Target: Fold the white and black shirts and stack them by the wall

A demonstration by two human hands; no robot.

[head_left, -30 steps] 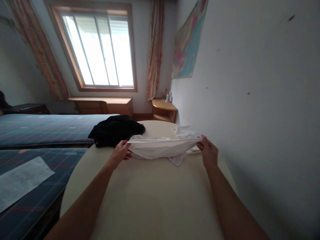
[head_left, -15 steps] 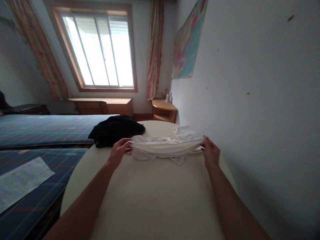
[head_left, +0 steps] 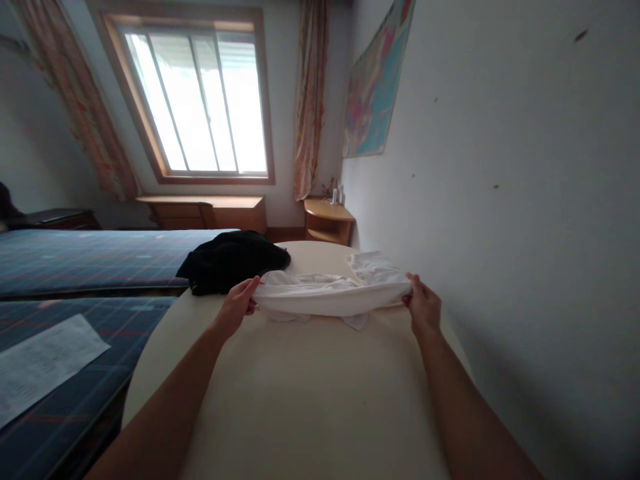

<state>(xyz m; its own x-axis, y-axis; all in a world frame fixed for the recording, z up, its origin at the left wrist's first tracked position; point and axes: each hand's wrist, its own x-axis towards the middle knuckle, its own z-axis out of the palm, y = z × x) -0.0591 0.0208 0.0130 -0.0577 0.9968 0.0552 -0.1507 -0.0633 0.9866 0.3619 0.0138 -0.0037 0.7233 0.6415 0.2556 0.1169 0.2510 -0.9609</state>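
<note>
A white garment point(head_left: 330, 299), perhaps a shirt, is stretched between my two hands over the cream round table point(head_left: 320, 400). My left hand point(head_left: 240, 303) pinches its left end between thumb and fingers. At the right end my right hand point(head_left: 423, 303) grips the same cloth. The near edge forms a taut, nearly straight band, while the rest lies crumpled behind it, with loose flaps showing underneath. Its exact kind is hard to make out. Just beyond my left hand, a black piece of clothing point(head_left: 233, 260) lies heaped at the table's far left edge.
Left of the table are mattresses with blue plaid covers point(head_left: 100, 257); a printed paper sheet point(head_left: 45, 363) lies on the nearer one. A white wall point(head_left: 540, 233) runs close along the right. A wooden desk point(head_left: 215, 210) and corner shelf point(head_left: 327, 212) stand by the window.
The cloth's near band has been pulled tighter and smoother. My left hand has shifted slightly left and closed more firmly on its end; my right hand has barely moved.
</note>
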